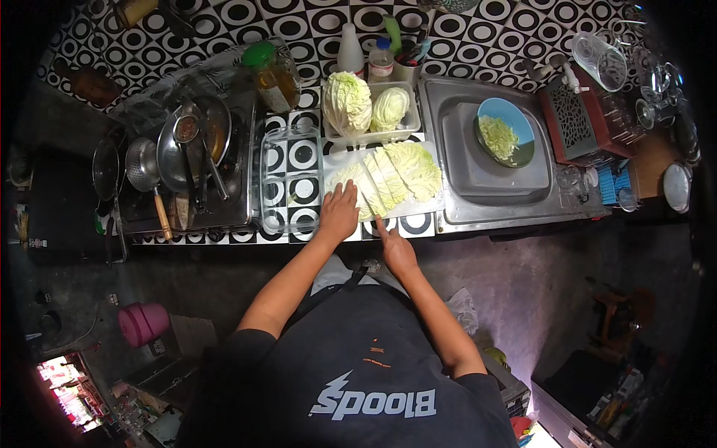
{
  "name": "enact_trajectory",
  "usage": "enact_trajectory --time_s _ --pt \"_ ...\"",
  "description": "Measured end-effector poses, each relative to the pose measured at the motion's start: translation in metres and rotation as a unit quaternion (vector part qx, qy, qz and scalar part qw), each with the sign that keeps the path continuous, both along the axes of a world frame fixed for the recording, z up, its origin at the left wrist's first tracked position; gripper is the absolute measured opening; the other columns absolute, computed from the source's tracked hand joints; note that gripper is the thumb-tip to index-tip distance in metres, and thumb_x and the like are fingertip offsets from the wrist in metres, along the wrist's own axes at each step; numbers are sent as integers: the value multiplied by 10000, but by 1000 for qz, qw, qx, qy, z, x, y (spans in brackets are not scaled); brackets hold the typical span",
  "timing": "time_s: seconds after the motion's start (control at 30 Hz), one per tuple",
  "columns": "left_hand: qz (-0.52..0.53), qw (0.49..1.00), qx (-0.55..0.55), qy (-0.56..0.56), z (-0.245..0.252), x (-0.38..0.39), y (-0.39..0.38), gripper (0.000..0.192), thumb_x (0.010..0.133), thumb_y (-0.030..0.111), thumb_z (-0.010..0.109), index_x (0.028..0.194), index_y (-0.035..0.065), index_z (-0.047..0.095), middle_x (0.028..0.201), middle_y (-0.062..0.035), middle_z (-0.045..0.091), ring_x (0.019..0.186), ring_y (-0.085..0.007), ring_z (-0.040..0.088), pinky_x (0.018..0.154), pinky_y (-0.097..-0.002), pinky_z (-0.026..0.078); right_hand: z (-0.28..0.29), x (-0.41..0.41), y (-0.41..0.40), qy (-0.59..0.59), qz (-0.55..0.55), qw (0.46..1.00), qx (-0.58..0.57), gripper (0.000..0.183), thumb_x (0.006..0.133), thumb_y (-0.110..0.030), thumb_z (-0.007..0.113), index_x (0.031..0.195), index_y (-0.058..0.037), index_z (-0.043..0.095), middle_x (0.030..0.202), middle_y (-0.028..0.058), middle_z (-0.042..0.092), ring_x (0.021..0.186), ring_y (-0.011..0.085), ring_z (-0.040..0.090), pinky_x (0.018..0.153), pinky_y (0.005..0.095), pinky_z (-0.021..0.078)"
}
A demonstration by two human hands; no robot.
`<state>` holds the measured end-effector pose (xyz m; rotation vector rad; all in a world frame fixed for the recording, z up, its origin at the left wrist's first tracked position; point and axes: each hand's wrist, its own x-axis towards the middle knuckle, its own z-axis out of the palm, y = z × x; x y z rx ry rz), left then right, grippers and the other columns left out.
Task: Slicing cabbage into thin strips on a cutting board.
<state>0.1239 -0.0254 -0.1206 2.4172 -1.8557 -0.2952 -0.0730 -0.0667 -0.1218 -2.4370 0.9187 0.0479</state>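
Observation:
Pale green Chinese cabbage leaves lie cut into wide strips on a white cutting board. My left hand rests on the left end of the leaves, fingers pressing them down. At the board's front edge my right hand grips a knife, index finger stretched forward along it. Its handle is hidden in the hand, and the thin blade stands among the strips, hard to make out. Just behind the board, a clear plastic tub holds a larger cabbage piece and a smaller one.
A glass baking dish sits left of the board. Further left, a stove carries a wok and ladles. In the steel sink at right, a blue bowl of shredded cabbage rests on an upturned tub. A green-lidded jar stands behind.

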Motion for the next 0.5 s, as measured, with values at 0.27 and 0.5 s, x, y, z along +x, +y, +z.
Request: enact_trajectory --time_s 0.27,0.5 --pt "-2 1000 -3 1 1 0 0 589 918 253 574 1418 -22 432 1529 -165 374 1377 -355 386 1090 -484 340 -8 12 -2 -30 -37 998 29 813 805 69 488 1541 -215 292 947 262 615 816 428 648 706 495 520" --pt "-2 1000 -6 2 0 -1 0 610 903 243 597 1431 -11 431 1530 -146 375 1383 -344 375 1085 -476 335 -12 22 -11 -33 -23 999 12 799 805 54 489 1542 -176 286 956 270 620 794 427 655 693 490 525"
